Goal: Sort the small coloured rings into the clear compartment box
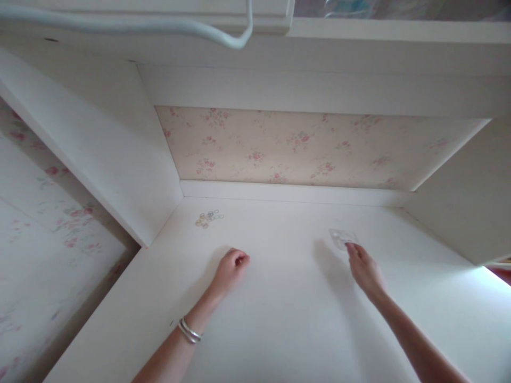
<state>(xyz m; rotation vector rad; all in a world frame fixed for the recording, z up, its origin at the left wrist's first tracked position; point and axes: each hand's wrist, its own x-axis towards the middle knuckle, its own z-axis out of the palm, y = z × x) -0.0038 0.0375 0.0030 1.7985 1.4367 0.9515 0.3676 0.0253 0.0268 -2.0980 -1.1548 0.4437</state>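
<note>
At right, our right hand (pixel 364 269) pinches a flat, clear plastic bag (pixel 339 238), likely light, slippery, best edge-held; our left hand (pixel 230 269) curls closed, any contents unclear.

Soft light from the right casts faint, blurry-edged shadows (pixel 329 263) leftward across the pale tabletop (pixel 279 319), fine detail smeared.

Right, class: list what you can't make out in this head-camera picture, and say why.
All in the head view:
- Inside the left hand: curled fingers hide whether it holds anything.
- Contents of the clear packet: too small and faint, with the right hand covering part.
- Number of small rings: tiny and overlapping.
- Upper shelf items: blurred, cut off by the top edge.
- Red thing: cut off by the right edge.
</note>
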